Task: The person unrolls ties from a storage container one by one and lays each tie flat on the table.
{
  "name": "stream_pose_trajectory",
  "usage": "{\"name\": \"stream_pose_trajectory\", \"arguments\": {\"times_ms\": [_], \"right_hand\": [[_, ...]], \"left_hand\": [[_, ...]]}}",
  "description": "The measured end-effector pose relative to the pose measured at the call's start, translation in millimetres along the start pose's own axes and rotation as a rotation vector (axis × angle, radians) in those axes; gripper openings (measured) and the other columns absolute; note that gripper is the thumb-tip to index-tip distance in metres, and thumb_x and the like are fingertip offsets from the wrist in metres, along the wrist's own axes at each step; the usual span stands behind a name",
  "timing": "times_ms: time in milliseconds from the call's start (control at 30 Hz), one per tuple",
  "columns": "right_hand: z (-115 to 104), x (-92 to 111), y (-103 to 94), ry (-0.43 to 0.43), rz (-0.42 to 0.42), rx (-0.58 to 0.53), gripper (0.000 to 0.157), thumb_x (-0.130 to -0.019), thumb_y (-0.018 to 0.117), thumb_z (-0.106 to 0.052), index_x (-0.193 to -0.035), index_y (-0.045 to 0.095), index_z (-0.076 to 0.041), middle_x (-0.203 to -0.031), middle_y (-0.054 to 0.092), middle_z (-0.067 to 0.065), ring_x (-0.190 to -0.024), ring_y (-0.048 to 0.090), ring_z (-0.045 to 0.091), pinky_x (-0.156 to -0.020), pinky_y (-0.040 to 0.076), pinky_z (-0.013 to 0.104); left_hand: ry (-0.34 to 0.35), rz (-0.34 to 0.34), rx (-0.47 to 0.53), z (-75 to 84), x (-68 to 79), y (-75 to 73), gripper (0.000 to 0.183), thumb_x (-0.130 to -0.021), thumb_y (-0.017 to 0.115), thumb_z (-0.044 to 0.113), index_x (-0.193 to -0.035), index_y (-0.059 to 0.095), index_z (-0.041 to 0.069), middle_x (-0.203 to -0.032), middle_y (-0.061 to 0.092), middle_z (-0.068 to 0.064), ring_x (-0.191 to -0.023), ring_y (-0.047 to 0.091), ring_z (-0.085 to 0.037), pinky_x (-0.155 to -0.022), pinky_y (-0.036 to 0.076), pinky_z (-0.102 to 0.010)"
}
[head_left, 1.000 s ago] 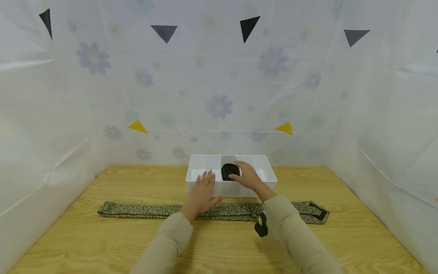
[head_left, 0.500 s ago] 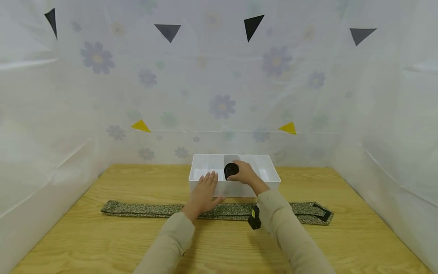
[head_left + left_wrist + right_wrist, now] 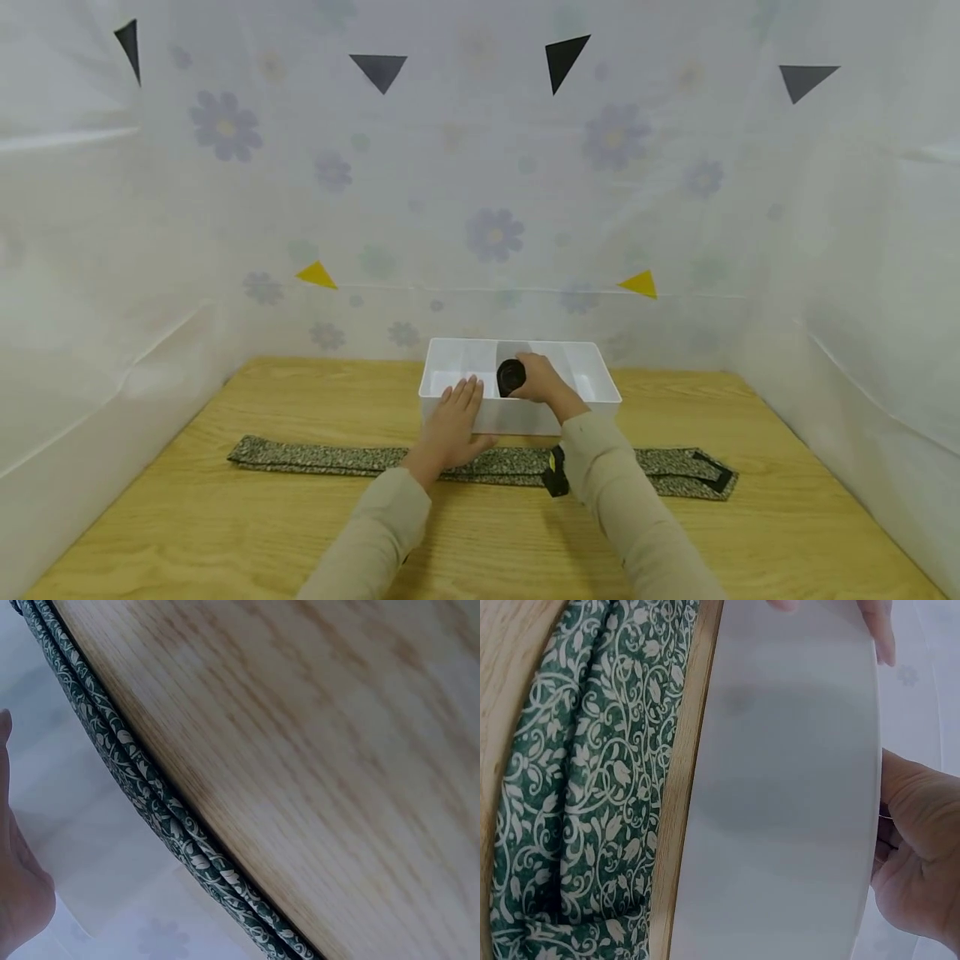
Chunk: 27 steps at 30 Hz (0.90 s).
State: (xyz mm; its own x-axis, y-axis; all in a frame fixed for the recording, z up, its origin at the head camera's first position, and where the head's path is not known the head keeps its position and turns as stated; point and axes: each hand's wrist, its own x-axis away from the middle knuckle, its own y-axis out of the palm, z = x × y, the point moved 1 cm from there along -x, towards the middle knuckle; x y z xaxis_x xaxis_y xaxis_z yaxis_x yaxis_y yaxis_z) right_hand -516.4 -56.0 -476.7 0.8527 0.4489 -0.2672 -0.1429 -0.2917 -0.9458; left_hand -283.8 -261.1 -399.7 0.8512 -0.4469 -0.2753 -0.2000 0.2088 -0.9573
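A white divided box stands near the back of the table. Within its middle compartment is a round black coil, like a rolled-up belt, gripped by my right hand from the right side. My left hand rests with straight fingers against the box's front rim. A green necktie with a pale leafy pattern lies lengthwise in front of the box, passing under both forearms. In the right wrist view the box's front wall hides most of my right fingers, and the coil is out of sight there.
Thin dividers split the box, and its side compartments show bare white floor. White flowered sheeting closes off the back and both sides of the wooden table. A small black wrist camera hangs by my right cuff.
My right fingers have closed further round the black coil, which now looks narrower and tipped more on edge. My left hand keeps its place at the rim. The head view has shifted slightly.
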Motion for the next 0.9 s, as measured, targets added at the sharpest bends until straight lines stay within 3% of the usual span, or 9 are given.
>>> {"name": "stream_pose_trajectory", "arguments": {"times_ms": [100,200,333,433,533,633,733,900], "right_hand": [[5.6,-2.7,3.4,-0.014,-0.001,0.05,0.093,-0.066,0.078,-0.052,-0.136,0.043,-0.002,-0.131,0.052,0.018,-0.116,0.051,0.035,-0.096,0.045,0.04],[17.8,-14.3,16.6,-0.019,0.019,0.116,0.084,-0.061,0.082,-0.05,-0.125,0.052,-0.004,-0.116,0.06,0.016,-0.103,0.056,0.036,-0.084,0.049,0.046],[28.3,-22.3,24.6,-0.05,0.048,0.168,0.083,-0.056,0.08,-0.059,-0.117,0.057,-0.008,-0.105,0.063,0.013,-0.094,0.057,0.037,-0.078,0.049,0.049],[3.3,-8.8,-1.8,-0.026,-0.012,0.178,0.086,-0.058,0.08,-0.059,-0.122,0.055,-0.006,-0.11,0.062,0.015,-0.099,0.055,0.04,-0.079,0.049,0.05],[-46.8,19.3,-51.2,0.048,-0.112,0.121,0.078,-0.064,0.083,-0.041,-0.125,0.054,-0.002,-0.115,0.06,0.02,-0.104,0.052,0.043,-0.084,0.047,0.054],[-91.9,48.3,-93.6,0.086,-0.157,0.1,0.065,-0.069,0.08,-0.029,-0.121,0.055,0.002,-0.114,0.06,0.023,-0.105,0.051,0.043,-0.086,0.046,0.055],[-112.4,65.8,-112.2,0.066,-0.144,0.126,0.06,-0.072,0.077,-0.028,-0.118,0.055,0.004,-0.112,0.061,0.023,-0.102,0.052,0.041,-0.086,0.046,0.052],[-120.2,74.0,-118.8,0.09,-0.14,0.138,0.058,-0.075,0.076,-0.028,-0.118,0.054,0.003,-0.111,0.06,0.022,-0.102,0.051,0.038,-0.087,0.045,0.05]], "left_hand": [[0.005,-0.001,0.003,2.5,0.1,-0.3,0.082,-0.09,0.051,0.048,-0.146,0.019,-0.003,-0.153,0.02,-0.02,-0.142,0.019,-0.032,-0.117,0.018,-0.045],[0.007,-0.001,-0.001,4.2,-0.6,0.4,0.08,-0.092,0.049,0.047,-0.146,0.019,-0.003,-0.153,0.02,-0.02,-0.142,0.019,-0.032,-0.117,0.018,-0.045],[0.0,0.002,0.016,5.0,-2.1,1.0,0.074,-0.095,0.045,0.045,-0.146,0.019,-0.003,-0.153,0.02,-0.019,-0.142,0.019,-0.032,-0.117,0.018,-0.045],[-0.004,0.016,0.03,4.7,-2.9,1.5,0.072,-0.096,0.043,0.044,-0.146,0.021,-0.003,-0.152,0.022,-0.019,-0.142,0.021,-0.033,-0.116,0.019,-0.046],[-0.008,0.022,0.041,4.6,-3.4,2.4,0.072,-0.096,0.042,0.044,-0.146,0.021,-0.003,-0.152,0.023,-0.019,-0.142,0.021,-0.032,-0.116,0.019,-0.045],[-0.015,0.014,0.049,5.0,-3.5,3.6,0.071,-0.096,0.04,0.045,-0.146,0.021,-0.002,-0.152,0.022,-0.019,-0.142,0.021,-0.032,-0.117,0.019,-0.045],[-0.025,-0.001,0.049,5.7,-3.1,3.8,0.072,-0.096,0.04,0.046,-0.146,0.021,-0.002,-0.153,0.022,-0.019,-0.142,0.02,-0.032,-0.117,0.019,-0.045],[-0.038,-0.016,0.033,7.6,-2.8,2.2,0.073,-0.096,0.04,0.047,-0.146,0.02,-0.001,-0.153,0.021,-0.018,-0.142,0.02,-0.031,-0.117,0.019,-0.044]]}}
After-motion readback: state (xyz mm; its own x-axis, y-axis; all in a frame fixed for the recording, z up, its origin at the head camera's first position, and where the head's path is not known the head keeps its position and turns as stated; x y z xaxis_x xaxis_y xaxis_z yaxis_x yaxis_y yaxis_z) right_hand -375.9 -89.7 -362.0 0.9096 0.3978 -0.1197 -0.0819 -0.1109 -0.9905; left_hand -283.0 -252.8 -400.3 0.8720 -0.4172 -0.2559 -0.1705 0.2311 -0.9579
